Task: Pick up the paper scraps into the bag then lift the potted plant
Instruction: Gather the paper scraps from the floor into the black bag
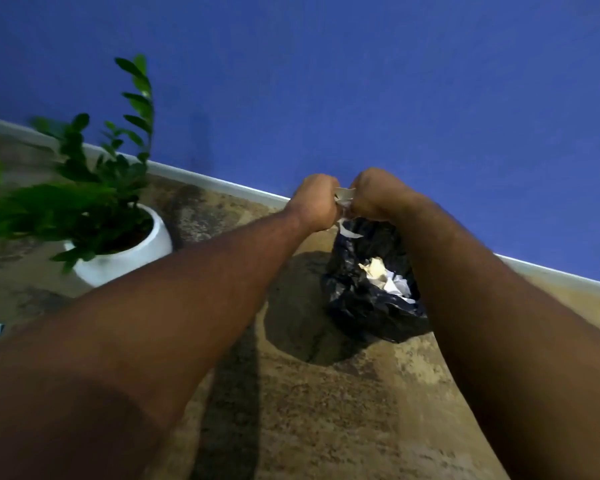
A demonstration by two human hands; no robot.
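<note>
Both hands, left hand (314, 202) and right hand (374, 194), pinching one paper scrap (343, 195) above the bag (361, 299); best released squarely over the opening, clear of the rim.

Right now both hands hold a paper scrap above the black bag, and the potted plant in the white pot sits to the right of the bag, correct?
Not quite. The head view shows the potted plant to the left of the black bag, not the right. The rest holds: the left hand and right hand both hold a paper scrap above the bag.
</note>
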